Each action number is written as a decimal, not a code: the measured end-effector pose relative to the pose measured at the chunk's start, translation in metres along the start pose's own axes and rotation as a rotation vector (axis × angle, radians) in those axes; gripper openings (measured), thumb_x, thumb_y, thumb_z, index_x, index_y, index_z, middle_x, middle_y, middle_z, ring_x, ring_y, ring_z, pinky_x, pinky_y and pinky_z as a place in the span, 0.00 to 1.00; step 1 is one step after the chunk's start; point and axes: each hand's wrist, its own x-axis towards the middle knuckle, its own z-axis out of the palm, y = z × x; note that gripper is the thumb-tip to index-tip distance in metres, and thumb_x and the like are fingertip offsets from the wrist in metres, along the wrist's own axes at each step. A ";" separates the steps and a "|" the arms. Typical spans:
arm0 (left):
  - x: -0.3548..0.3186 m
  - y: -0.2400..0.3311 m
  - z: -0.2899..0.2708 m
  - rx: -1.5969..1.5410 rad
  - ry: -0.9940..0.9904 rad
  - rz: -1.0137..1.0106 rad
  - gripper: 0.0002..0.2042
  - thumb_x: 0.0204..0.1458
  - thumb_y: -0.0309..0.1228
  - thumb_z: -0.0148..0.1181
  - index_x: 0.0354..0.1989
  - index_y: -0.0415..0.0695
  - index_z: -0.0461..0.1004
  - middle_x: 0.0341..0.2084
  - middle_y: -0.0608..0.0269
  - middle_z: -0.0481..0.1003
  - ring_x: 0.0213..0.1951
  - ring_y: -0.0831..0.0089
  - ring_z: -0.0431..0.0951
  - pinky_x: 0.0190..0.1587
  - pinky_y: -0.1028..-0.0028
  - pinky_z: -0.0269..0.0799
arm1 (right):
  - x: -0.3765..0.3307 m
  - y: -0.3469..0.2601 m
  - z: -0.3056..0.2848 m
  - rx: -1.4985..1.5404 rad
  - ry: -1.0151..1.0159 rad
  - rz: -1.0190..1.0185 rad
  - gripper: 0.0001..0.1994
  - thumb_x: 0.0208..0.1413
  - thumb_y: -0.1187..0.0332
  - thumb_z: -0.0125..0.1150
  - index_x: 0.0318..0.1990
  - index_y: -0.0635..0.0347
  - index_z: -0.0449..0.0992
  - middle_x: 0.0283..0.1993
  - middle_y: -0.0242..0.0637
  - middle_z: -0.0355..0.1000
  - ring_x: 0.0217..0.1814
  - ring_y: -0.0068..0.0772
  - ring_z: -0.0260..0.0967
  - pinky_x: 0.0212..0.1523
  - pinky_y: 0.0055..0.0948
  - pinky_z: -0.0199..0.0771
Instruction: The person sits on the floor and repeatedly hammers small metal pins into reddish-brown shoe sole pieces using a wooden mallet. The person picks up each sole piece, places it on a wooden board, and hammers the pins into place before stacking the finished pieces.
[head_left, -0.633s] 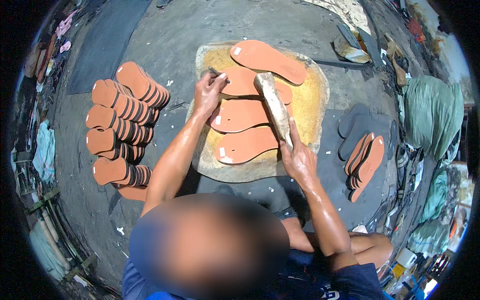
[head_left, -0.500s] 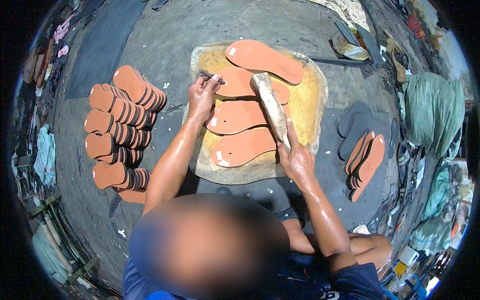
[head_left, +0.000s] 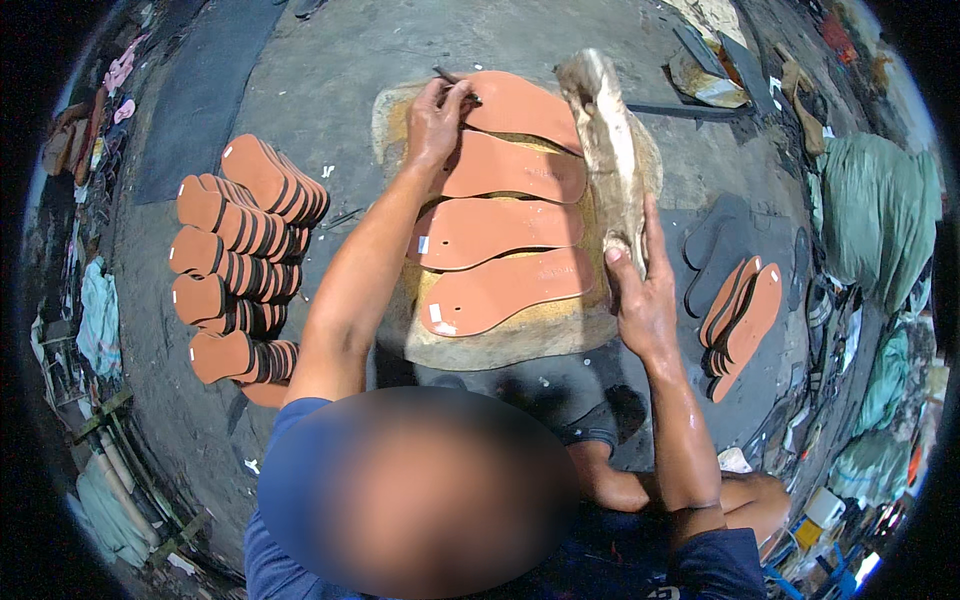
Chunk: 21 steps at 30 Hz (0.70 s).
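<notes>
The left hand point(head_left: 435, 120) has its fingers pinched shut on a thin dark tool point(head_left: 452, 80), its tip set at the edge of the top sole point(head_left: 520, 108). A moment ago that hand sat lower, over the second sole; it has since moved up the row to the farthest one, so the work with the tool looks to have passed from one sole to the next.

The right hand point(head_left: 645, 300) has its fingers wrapped closed round the lower end of a pale, worn last point(head_left: 607, 145). Earlier the last lay slanted across the soles; now it stands lifted and nearly upright at the right edge of the row, clear of the orange surfaces. That leaves all four soles uncovered.

The four orange soles lie flat, overlapping like steps, on a yellowed board point(head_left: 520, 335) on the grey floor point(head_left: 330, 90). The lowest sole point(head_left: 505, 290) is nearest the person, just left of the right hand.

To the left stands a stack of orange soles on edge point(head_left: 235, 270), well apart from the board. To the right lie dark soles point(head_left: 722, 240) with a few orange ones point(head_left: 745, 320) leaning beside them, and beyond these a green sack point(head_left: 875, 215).
</notes>
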 end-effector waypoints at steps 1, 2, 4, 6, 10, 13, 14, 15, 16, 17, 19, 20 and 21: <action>-0.005 0.009 0.013 0.059 -0.018 -0.023 0.12 0.65 0.34 0.61 0.43 0.35 0.78 0.35 0.60 0.82 0.38 0.75 0.82 0.42 0.73 0.79 | 0.003 0.003 -0.007 0.011 0.034 -0.023 0.37 0.65 0.64 0.56 0.78 0.63 0.49 0.76 0.59 0.56 0.78 0.50 0.55 0.75 0.37 0.55; -0.010 0.019 0.024 0.120 -0.035 -0.046 0.10 0.66 0.31 0.59 0.44 0.35 0.77 0.37 0.58 0.81 0.40 0.73 0.82 0.45 0.72 0.80 | 0.007 0.005 -0.013 0.023 0.065 -0.046 0.37 0.65 0.65 0.56 0.78 0.64 0.49 0.76 0.59 0.57 0.78 0.49 0.56 0.75 0.37 0.55; -0.004 0.010 0.011 0.245 -0.037 0.039 0.11 0.65 0.32 0.61 0.43 0.35 0.78 0.37 0.58 0.82 0.37 0.73 0.82 0.42 0.73 0.78 | 0.011 -0.005 -0.011 0.144 0.056 -0.012 0.37 0.64 0.67 0.56 0.77 0.66 0.49 0.75 0.58 0.58 0.77 0.45 0.57 0.75 0.36 0.54; -0.003 0.006 0.005 0.311 -0.022 0.093 0.11 0.64 0.34 0.62 0.41 0.36 0.79 0.34 0.58 0.82 0.34 0.73 0.82 0.38 0.72 0.77 | 0.016 -0.008 -0.012 0.115 0.058 -0.029 0.36 0.64 0.68 0.56 0.77 0.65 0.50 0.75 0.57 0.58 0.77 0.45 0.57 0.75 0.36 0.54; -0.007 0.013 0.015 0.427 0.018 0.134 0.11 0.62 0.36 0.65 0.38 0.38 0.80 0.28 0.56 0.83 0.30 0.70 0.83 0.35 0.69 0.77 | 0.020 -0.012 -0.010 0.152 0.062 -0.064 0.37 0.63 0.66 0.56 0.77 0.66 0.51 0.75 0.57 0.59 0.76 0.45 0.57 0.75 0.36 0.54; -0.011 0.015 0.022 0.399 0.026 0.125 0.11 0.62 0.35 0.64 0.41 0.38 0.80 0.31 0.54 0.84 0.32 0.70 0.83 0.38 0.68 0.77 | 0.026 -0.020 -0.008 0.182 0.042 -0.076 0.37 0.64 0.64 0.57 0.77 0.66 0.50 0.75 0.57 0.58 0.77 0.45 0.56 0.75 0.37 0.54; -0.013 0.016 0.023 0.444 0.024 0.152 0.11 0.62 0.35 0.64 0.42 0.38 0.80 0.31 0.53 0.84 0.32 0.68 0.83 0.38 0.68 0.77 | 0.029 -0.026 -0.009 0.156 0.044 -0.127 0.37 0.64 0.64 0.57 0.77 0.66 0.50 0.75 0.57 0.58 0.77 0.45 0.56 0.75 0.36 0.54; -0.017 0.022 0.022 0.490 0.024 0.175 0.11 0.62 0.35 0.64 0.42 0.39 0.80 0.31 0.52 0.83 0.32 0.66 0.83 0.39 0.67 0.76 | 0.033 -0.035 -0.010 0.130 0.043 -0.178 0.37 0.64 0.64 0.57 0.77 0.66 0.50 0.75 0.56 0.58 0.77 0.45 0.56 0.75 0.36 0.54; -0.019 0.024 0.020 0.539 0.026 0.202 0.11 0.61 0.35 0.64 0.43 0.39 0.80 0.31 0.50 0.83 0.32 0.64 0.83 0.39 0.66 0.76 | 0.037 -0.043 -0.010 0.108 0.041 -0.231 0.37 0.65 0.64 0.57 0.77 0.66 0.50 0.75 0.56 0.58 0.77 0.45 0.56 0.75 0.36 0.54; -0.020 0.021 0.016 0.639 -0.006 0.218 0.10 0.61 0.34 0.63 0.45 0.41 0.80 0.34 0.48 0.82 0.35 0.57 0.83 0.41 0.63 0.77 | 0.044 -0.047 -0.011 0.082 0.106 -0.322 0.38 0.65 0.64 0.56 0.78 0.65 0.48 0.75 0.56 0.59 0.76 0.44 0.57 0.74 0.36 0.55; -0.023 0.025 0.016 0.607 -0.020 0.304 0.10 0.62 0.34 0.62 0.46 0.41 0.80 0.38 0.49 0.82 0.38 0.55 0.84 0.43 0.61 0.77 | 0.047 -0.065 -0.026 0.439 0.086 -0.371 0.32 0.64 0.58 0.59 0.70 0.65 0.60 0.64 0.53 0.68 0.62 0.45 0.68 0.65 0.40 0.67; -0.025 0.027 0.017 0.588 -0.029 0.345 0.11 0.62 0.34 0.62 0.47 0.42 0.80 0.39 0.50 0.82 0.39 0.54 0.84 0.44 0.60 0.78 | 0.050 -0.071 -0.024 0.629 0.076 -0.425 0.29 0.63 0.55 0.59 0.64 0.65 0.64 0.58 0.51 0.69 0.55 0.44 0.70 0.60 0.41 0.70; -0.020 0.022 0.020 0.554 -0.058 0.321 0.11 0.63 0.34 0.61 0.49 0.42 0.80 0.46 0.51 0.81 0.45 0.51 0.83 0.47 0.59 0.78 | 0.052 -0.082 -0.028 0.812 0.065 -0.490 0.27 0.62 0.52 0.59 0.59 0.64 0.68 0.52 0.48 0.70 0.49 0.43 0.72 0.55 0.43 0.73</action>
